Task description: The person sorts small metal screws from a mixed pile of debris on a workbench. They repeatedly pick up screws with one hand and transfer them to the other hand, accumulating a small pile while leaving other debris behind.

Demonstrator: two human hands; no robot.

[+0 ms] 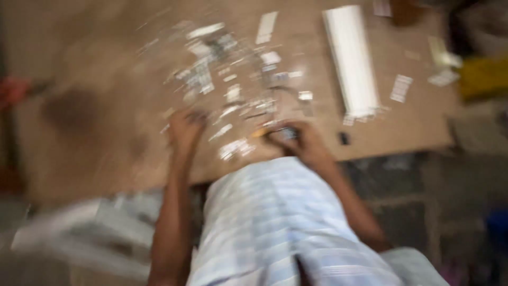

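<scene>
The picture is heavily blurred by motion. My left hand (185, 130) rests on a brown wooden board (95, 79), its fingers touching small silvery metal pieces (227, 79) scattered there. My right hand (299, 140) is closed around a small dark object (288, 132) with a yellowish end, near the board's front edge. What the object is cannot be made out.
A long stack of white strips (352, 58) lies at the board's right. Small white pieces (400, 87) lie beside it. My striped light-blue cloth (275, 222) fills the lower middle. A pale blurred object (79, 233) sits lower left; a yellow thing (484, 77) far right.
</scene>
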